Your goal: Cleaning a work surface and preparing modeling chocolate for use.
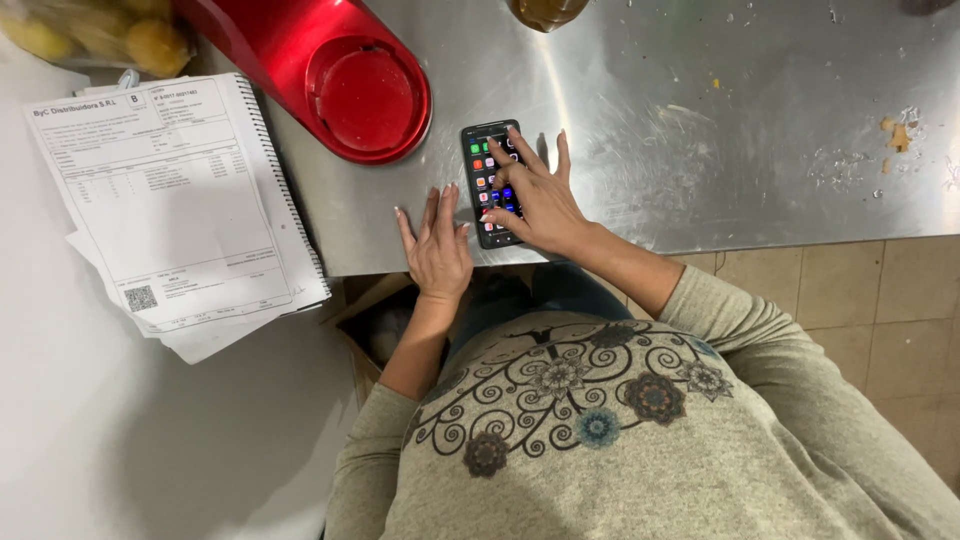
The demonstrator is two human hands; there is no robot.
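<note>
Head view looks straight down on a steel desk with the person standing at its near edge. At the far left corner lies a bag of yellow fruit, and nearer than it a stack of printed papers sits on a white surface, overlapping the desk's left edge. To the right of the papers a red appliance rests on the desk, its round red cap facing up. Nearer than that, the left hand lies flat on the desk's near edge, fingers loosely spread and holding nothing, just left of a black phone. The phone lies face up on the desk, its screen lit with rows of coloured icons, its near end close to the desk's edge. The right hand rests over the phone's right side and near end, fingers spread, with one fingertip touching the screen; it grips nothing. At the far edge, right of the appliance, the rim of a brownish jar shows. Further right the steel carries crumbs and smears. Below the desk's near edge on the right, beige floor tiles show.
</note>
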